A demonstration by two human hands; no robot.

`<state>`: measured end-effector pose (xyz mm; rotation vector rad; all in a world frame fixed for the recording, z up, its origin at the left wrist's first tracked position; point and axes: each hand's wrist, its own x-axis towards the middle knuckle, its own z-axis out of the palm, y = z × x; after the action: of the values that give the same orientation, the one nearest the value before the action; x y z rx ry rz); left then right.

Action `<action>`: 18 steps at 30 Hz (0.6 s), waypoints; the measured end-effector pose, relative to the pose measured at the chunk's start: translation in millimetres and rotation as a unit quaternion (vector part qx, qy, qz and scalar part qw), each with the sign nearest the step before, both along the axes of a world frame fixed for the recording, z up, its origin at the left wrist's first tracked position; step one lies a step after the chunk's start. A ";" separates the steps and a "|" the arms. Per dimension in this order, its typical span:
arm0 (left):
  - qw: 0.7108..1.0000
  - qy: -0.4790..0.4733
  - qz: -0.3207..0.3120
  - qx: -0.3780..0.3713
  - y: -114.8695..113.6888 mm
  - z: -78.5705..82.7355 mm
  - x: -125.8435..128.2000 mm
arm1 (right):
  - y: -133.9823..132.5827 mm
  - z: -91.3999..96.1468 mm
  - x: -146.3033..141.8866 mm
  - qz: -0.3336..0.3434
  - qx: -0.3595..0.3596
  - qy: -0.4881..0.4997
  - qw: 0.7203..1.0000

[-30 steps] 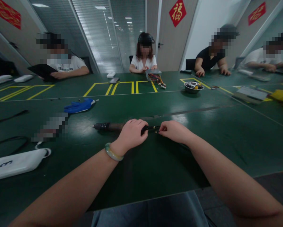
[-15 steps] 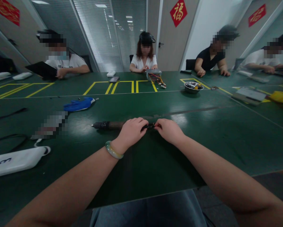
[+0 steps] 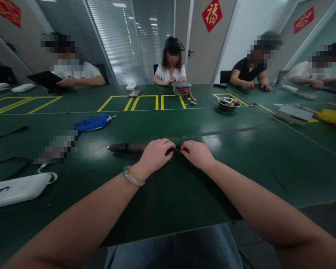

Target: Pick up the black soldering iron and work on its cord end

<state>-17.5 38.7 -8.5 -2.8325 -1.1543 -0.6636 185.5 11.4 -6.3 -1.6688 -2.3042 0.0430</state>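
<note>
On the green table in front of me lies a long, dark electric screwdriver (image 3: pixel 136 148) with a brownish grip, its bit pointing left. My left hand (image 3: pixel 156 153), with a jade-like bangle on the wrist, is closed over the near side of its rear half. Thumb and fingers pinch a small dark part (image 3: pixel 177 148) whose kind I cannot make out. My right hand (image 3: pixel 197 153) is closed at that part's other end, fingertips pressed together. Only a narrow gap separates the two hands. The screwdriver's rear end is largely hidden behind them.
To the left are a blue glove (image 3: pixel 92 122), a blurred-out flat object (image 3: pixel 60 145), black straps and a white case marked 3 (image 3: pixel 19 191). Farther off stand a metal bowl (image 3: pixel 229 104) of small parts and a grey box with wires (image 3: pixel 182 88). Several people sit opposite.
My right hand has come slightly closer to my left, narrowing the gap between the fingertips. The whole view has shifted a little. The screwdriver stays in place.
</note>
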 end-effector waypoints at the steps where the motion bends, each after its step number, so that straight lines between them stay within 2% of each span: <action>1: 1.000 -0.001 -0.001 0.001 0.0 0.0 -0.1 | 0.2 0.1 0.0 0.000 -0.002 0.002 1.000; 10: 1.000 -0.006 -0.004 0.001 0.5 -0.2 -0.3 | -0.2 1.5 -0.7 -0.008 -0.011 0.006 1.000; 18: 1.000 -0.008 -0.005 0.007 1.3 -0.7 0.1 | 2.5 -2.8 -0.2 0.024 0.002 0.048 0.999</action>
<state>-17.4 40.0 -9.2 -2.8287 -1.1340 -0.6918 185.2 13.8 -9.1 -1.5737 -2.2719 0.1255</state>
